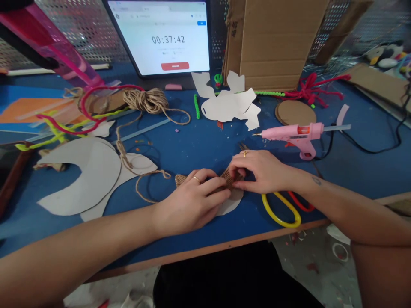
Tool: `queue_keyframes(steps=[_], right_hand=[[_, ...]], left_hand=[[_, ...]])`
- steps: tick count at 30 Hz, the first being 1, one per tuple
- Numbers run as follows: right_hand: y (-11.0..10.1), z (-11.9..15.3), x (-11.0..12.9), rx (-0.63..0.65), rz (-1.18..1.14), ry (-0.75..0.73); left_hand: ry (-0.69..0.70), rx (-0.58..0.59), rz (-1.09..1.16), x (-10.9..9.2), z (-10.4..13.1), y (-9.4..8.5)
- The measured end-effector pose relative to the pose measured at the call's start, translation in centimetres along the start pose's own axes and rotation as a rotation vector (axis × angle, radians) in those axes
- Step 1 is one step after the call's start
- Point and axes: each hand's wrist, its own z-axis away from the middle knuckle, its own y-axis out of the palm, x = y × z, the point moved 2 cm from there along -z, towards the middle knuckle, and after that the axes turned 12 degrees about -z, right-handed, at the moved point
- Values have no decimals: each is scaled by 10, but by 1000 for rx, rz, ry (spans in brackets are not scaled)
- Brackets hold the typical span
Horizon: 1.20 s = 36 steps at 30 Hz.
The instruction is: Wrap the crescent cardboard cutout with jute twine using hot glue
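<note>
A brown, ribbed strip that looks like twine or burlap (227, 176) lies by the table's front edge, partly hidden under both hands. My left hand (201, 196) presses on it with bent fingers; one end of the strip pokes out behind the knuckles. The thumb and fingers of my right hand (261, 170) pinch the strip's right end. Beneath the hands shows the rounded edge of a white paper piece (233, 203). Scissors with a yellow handle (282, 220) and a red one lie under my right wrist.
A pink glue gun (292, 133) lies beyond my right hand. White paper cutouts (93, 179) and a twine bundle (146, 100) are to the left. Farther back are a white animal-shaped cutout (224, 106), cardboard discs (295, 113), a tablet (163, 38) showing a timer and a cardboard panel (276, 42).
</note>
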Motion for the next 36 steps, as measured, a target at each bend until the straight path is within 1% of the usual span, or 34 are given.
queue_keyframes(steps=[8,15,23,29,33,36], right_hand=[[1,-1,0,-15,20,32],[1,0,0,-20,14,9],[2,-1,1,-20,30,34],[1,-1,2,-18,32,36],[2,-1,4,-20,56,51],[2,-1,4,-20,61,41]], left_hand=[[5,-7,6,0,1,0],[-14,-7,4,-1,1,0],[16,-7,-2,0,4,1],[3,-4,17,0,2,1],[-1,-25,90,2,-1,-5],[-10,50,152,4,0,-16]])
